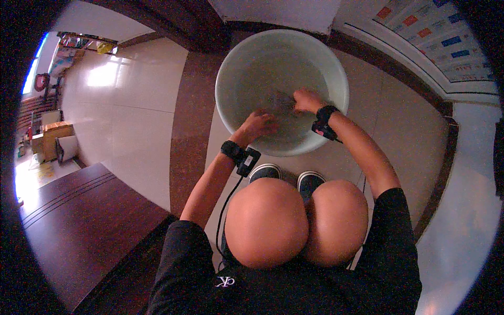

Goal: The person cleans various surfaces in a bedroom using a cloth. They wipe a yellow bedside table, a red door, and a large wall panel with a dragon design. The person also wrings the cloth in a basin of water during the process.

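Note:
On the floor before me stands a large round whitish basin (340, 84), with what looks like murky water in it. Near its middle is a dark grey item (281, 101), perhaps a cloth, dim and partly under the surface. My right hand (308, 100) is over the right half of the basin, its fingers closed at the edge of this item. Lower left, inside the rim, my left hand (260, 125) has its fingers spread and blurred, with nothing visible in them. It is a short way from the grey item.
My knees (267, 224) and dark shoes (265, 172) are just below the basin. A cable (222, 220) hangs from the left wrist device (247, 161). A dark wooden door (94, 220) stands at lower left. Walls close in behind and at right; cardboard boxes (57, 138) sit far left.

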Tool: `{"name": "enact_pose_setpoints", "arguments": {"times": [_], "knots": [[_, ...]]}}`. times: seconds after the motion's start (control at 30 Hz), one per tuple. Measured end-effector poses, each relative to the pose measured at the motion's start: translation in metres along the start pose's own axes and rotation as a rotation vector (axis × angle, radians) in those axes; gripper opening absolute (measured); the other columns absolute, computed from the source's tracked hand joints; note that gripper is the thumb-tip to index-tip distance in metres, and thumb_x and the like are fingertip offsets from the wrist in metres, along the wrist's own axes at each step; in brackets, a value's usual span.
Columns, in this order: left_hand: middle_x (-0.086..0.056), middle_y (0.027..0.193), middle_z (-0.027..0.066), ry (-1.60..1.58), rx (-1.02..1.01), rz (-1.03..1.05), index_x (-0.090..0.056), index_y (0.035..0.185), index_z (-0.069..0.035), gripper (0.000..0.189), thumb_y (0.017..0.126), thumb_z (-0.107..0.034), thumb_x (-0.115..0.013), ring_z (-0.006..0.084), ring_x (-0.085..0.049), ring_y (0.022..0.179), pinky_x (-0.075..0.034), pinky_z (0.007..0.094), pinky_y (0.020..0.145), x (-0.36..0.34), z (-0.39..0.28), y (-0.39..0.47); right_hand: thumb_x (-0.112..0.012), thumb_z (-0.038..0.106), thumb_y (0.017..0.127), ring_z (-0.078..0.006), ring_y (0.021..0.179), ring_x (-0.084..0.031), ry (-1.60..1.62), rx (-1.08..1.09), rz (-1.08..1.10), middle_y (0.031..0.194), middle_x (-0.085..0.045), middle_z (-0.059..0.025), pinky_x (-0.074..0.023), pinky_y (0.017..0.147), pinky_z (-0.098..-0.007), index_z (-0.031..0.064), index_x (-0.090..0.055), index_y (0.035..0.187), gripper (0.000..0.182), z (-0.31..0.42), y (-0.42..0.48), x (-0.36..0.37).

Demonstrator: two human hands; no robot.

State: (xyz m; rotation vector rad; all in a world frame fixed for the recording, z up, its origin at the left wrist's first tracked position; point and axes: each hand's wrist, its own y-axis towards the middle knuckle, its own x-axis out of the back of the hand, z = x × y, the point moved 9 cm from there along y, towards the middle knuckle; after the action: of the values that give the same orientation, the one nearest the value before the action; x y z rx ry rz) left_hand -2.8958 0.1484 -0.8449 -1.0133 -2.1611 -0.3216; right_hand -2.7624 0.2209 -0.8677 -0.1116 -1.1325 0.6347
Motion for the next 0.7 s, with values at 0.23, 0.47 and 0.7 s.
{"name": "enact_pose_setpoints", "arguments": {"times": [0.23,0.47,0.7], "knots": [[-0.054,0.105,0.0133,-1.323,0.681,-0.051,-0.049,0.106,-0.004,0.024,0.084,-0.013,-0.058,0.0218,-0.059,0.082,-0.051,0.0327,0.072,-0.032,0.049,-0.006,-0.066,0.018,0.064,-0.039,0.077,-0.06,-0.137,-0.059,-0.01,0.083,-0.061,-0.0216,-0.0478,0.065,-0.0466,-0.0004,-0.058,0.087,0.03,0.013,0.017,0.008],[-0.054,0.109,0.0158,-0.527,0.426,-0.526,-0.038,0.119,-0.003,0.059,0.071,-0.008,-0.07,0.0308,-0.057,0.097,-0.05,0.036,0.078,0.017,0.043,-0.003,-0.066,0.015,0.067,-0.0257,0.066,-0.061,0.786,-0.135,0.151,0.084,-0.059,-0.0132,-0.0541,0.062,-0.041,0.0009,-0.056,0.087,0.026,0.019,0.006,-0.015],[-0.053,0.105,0.0213,0.163,0.279,-0.37,-0.043,0.111,-0.003,0.053,0.067,-0.011,-0.071,0.0386,-0.054,0.097,-0.049,0.0428,0.078,0.055,-0.029,0.01,-0.061,0.003,0.072,-0.0192,0.064,-0.059,1.35,-0.239,0.492,0.09,-0.054,-0.0089,-0.0575,0.058,-0.0307,0.003,-0.046,0.1,0.032,0.07,-0.034,-0.017]]}}
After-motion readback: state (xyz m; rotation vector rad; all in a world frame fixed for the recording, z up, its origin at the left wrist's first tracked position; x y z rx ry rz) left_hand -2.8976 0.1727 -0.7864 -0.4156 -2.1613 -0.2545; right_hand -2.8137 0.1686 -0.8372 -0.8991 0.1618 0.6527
